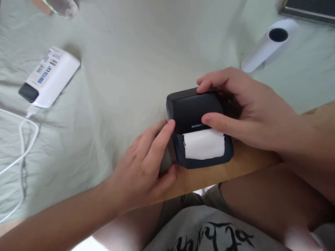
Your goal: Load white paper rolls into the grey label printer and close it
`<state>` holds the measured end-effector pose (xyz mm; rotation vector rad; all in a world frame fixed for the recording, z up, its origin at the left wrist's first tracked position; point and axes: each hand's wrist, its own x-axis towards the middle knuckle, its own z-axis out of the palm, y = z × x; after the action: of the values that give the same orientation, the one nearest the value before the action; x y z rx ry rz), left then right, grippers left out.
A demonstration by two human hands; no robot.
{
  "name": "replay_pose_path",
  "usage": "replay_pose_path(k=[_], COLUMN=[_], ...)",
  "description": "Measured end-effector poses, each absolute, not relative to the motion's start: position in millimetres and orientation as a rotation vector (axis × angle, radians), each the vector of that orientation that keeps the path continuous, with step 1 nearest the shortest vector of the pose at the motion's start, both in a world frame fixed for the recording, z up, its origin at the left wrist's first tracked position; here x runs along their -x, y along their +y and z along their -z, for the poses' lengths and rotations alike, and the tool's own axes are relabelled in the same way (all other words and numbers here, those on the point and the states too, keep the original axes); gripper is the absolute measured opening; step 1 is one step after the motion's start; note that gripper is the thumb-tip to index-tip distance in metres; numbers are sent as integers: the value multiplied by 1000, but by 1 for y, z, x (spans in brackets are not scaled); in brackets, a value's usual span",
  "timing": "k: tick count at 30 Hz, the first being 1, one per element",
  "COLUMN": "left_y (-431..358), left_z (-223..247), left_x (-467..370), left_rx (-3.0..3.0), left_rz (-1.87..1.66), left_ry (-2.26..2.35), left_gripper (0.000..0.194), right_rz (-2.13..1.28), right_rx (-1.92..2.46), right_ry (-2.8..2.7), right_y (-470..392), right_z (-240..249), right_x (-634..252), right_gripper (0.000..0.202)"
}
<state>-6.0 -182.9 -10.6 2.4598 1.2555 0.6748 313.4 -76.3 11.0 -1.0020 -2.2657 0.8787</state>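
Lettered gray shirt fills six o'clock, nearest me, just below a black printer held where pale green cloth meets a wooden edge. White paper lies across the printer's near face. At its two o'clock, my right hand clasps it, thumb on top, fingers over the far edge. At eight, my left hand sets fingertips against its side; whether they pinch, I cannot tell. Farther out, a dark-ended white device rests toward one o'clock; a labeled white device, white cable attached, toward ten.
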Motion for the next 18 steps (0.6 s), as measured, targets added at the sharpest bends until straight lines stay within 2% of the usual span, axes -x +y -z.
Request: replay_pose_path(k=[5, 10, 18], left_y=[-184, -182, -177], left_z=[11, 11, 10], left_x=[7, 8, 6], left_rx=[-2460, -2450, -2371], left_rz=[-598, -640, -697], left_ry=[1312, 1296, 1339], left_gripper=[92, 93, 76], right_rz=[-621, -693, -862], right_rx=[1173, 1209, 1173], right_ry=[-2231, -2202, -2337], right_y=[-85, -76, -72], right_z=[-7, -4, -7], right_x=[-325, -323, -334], right_gripper=[61, 78, 97])
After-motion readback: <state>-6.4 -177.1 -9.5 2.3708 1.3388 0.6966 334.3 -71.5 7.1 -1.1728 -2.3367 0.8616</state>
